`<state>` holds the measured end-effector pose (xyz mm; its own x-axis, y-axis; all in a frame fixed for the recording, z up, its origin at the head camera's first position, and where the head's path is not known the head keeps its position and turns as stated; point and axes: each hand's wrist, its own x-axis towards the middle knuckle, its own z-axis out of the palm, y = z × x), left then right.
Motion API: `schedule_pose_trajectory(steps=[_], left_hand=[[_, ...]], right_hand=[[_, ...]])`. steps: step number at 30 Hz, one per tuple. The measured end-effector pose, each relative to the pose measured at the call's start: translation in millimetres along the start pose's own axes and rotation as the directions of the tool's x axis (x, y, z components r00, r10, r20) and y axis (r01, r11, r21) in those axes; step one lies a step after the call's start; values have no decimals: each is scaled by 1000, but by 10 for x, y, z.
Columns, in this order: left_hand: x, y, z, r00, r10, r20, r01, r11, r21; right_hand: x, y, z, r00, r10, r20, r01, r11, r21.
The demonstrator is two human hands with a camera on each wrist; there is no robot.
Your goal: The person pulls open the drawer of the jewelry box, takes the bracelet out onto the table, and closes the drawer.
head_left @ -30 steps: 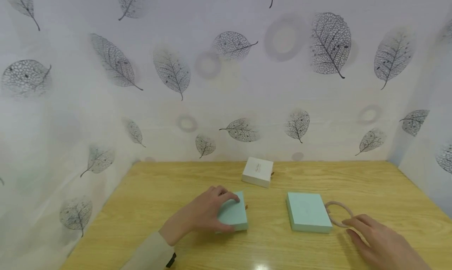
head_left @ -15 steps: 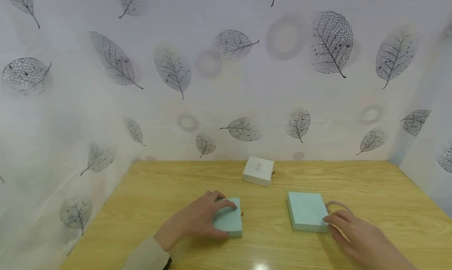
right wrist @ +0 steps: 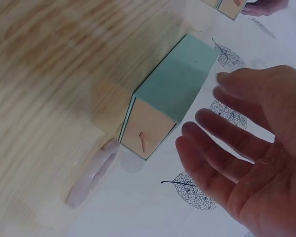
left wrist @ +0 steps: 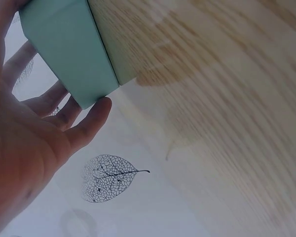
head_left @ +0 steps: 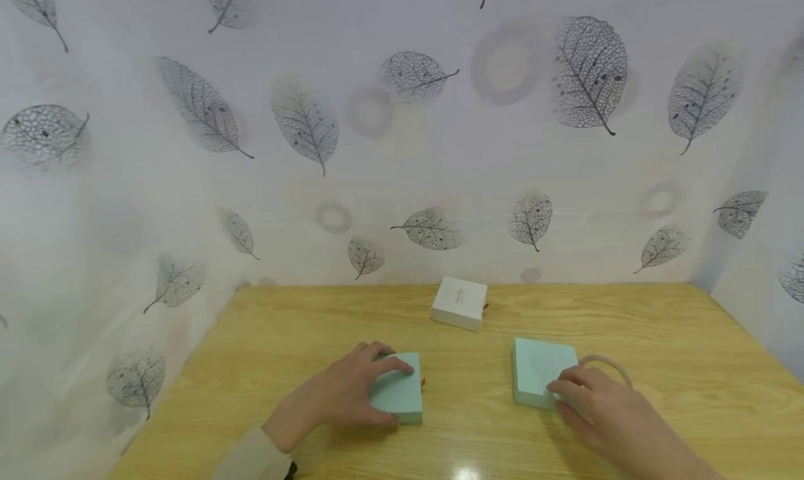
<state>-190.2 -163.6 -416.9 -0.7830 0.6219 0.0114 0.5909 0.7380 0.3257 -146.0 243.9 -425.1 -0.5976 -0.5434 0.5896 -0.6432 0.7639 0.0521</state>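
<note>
In the head view my left hand (head_left: 348, 389) grips a mint-green drawer box (head_left: 398, 389) by its edges, thumb on the near side and fingers over the far side. The same box (left wrist: 71, 49) shows between thumb and fingers in the left wrist view. A second mint-green drawer box (head_left: 543, 368) lies to the right, with my right hand (head_left: 603, 403) over its near right corner. In the right wrist view that hand (right wrist: 246, 143) has loosely bent fingers, apart from the box (right wrist: 175, 79). A pale pink bangle (right wrist: 92, 175) lies beside the box's tabbed drawer end.
A small white box (head_left: 460, 303) with printed lettering and a brown tab sits farther back on the wooden table (head_left: 301, 312). Leaf-patterned sheeting (head_left: 377, 166) walls the table at the back and both sides.
My left hand has drawn its box left and slightly nearer. My right hand has moved left from the bangle, which it was touching, to over the right box's corner. The bangle stays beside the box.
</note>
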Motion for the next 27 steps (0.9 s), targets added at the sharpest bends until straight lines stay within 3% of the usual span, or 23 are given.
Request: schedule_pose_trajectory(steps=[8, 12, 16, 19, 21, 23, 27], left_hand=[[-11, 7, -15, 1000, -14, 12, 14, 999, -31], [-22, 16, -20, 1000, -15, 12, 15, 999, -43], [-26, 27, -25, 1000, -13, 10, 13, 999, -46], [-29, 32, -33, 1000, -14, 19, 15, 999, -47], [-33, 36, -44, 1000, -16, 26, 17, 998, -53], [-36, 43, -58, 999, -19, 33, 21, 998, -60], [-37, 57, -76, 999, -23, 41, 25, 998, -63]], right_hand=[[-30, 9, -20, 990, 61, 126, -51, 996, -78], [-40, 22, -32, 987, 88, 135, -76, 993, -89], [-37, 41, -50, 996, 48, 69, -45, 998, -49], [29, -4, -37, 999, 10, -38, -9, 1000, 20], [113, -84, -27, 998, 11, -60, -3, 992, 130], [222, -190, -20, 999, 42, -28, -33, 966, 258], [425, -412, 64, 996, 74, 56, -92, 883, 460]])
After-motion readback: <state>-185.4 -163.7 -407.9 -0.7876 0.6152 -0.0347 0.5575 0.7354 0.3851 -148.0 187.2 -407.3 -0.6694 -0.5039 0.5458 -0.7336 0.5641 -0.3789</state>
